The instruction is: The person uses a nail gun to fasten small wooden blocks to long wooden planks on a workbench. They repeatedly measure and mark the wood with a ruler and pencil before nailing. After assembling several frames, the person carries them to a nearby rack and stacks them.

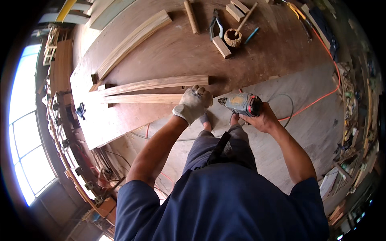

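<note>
Stands at one brown worktop [173, 52] with long timber [134, 40], count unclear, and two curved wooden strips [157, 83] converging leftward. Holds one grey power tool [240, 104] in the bare right hand [263, 118], just right of the strips. Rests the gloved left hand [194, 103] at the nearer strip's end, with fingers curled; cannot tell whether gripping. Has, farther off, one round dowel [191, 17], one pair of pliers [216, 23], three short wooden blocks [222, 47], one round cup [233, 40] containing one stick [246, 19], and one blue pen-like rod [251, 35]. Shows dark print on the glove, too blurred to read.
</note>
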A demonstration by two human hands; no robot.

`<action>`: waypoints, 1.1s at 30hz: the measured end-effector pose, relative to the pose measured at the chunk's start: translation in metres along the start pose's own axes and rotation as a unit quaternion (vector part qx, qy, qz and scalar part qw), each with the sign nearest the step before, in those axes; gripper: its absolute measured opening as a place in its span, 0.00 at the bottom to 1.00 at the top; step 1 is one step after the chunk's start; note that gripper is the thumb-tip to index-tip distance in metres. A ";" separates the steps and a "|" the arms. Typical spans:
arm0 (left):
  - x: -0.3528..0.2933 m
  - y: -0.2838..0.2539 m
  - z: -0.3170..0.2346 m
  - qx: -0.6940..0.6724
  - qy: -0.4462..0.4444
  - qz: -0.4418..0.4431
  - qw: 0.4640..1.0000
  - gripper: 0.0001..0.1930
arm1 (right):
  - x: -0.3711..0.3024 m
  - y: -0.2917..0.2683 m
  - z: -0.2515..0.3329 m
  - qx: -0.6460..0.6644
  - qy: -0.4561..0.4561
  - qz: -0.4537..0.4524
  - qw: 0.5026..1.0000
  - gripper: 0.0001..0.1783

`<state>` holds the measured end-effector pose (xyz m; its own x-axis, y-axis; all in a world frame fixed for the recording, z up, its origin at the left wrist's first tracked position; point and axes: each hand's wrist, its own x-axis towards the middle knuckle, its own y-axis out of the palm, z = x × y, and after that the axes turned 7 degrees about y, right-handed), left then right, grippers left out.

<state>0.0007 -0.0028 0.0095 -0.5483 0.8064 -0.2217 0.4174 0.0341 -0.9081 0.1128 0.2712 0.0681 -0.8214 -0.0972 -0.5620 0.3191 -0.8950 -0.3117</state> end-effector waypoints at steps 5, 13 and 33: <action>-0.022 0.008 0.008 0.009 -0.011 -0.047 0.999 0.23 | 0.001 -0.005 0.019 -0.045 -0.085 -0.062 0.993 0.17; -0.018 0.032 0.002 0.031 -0.042 -0.062 0.997 0.11 | 0.031 0.003 0.115 -0.076 -0.010 -0.006 0.997 0.21; -0.013 0.016 -0.003 -0.306 -0.212 -0.084 0.924 0.18 | 0.126 0.076 0.230 -0.329 0.036 0.124 0.935 0.23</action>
<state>0.0171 -0.0109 -0.0010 -0.8235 0.4599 -0.3322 0.5607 0.5703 -0.6003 -0.0754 0.0907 0.1500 -0.6568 -0.2160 -0.7225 0.7374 -0.3846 -0.5553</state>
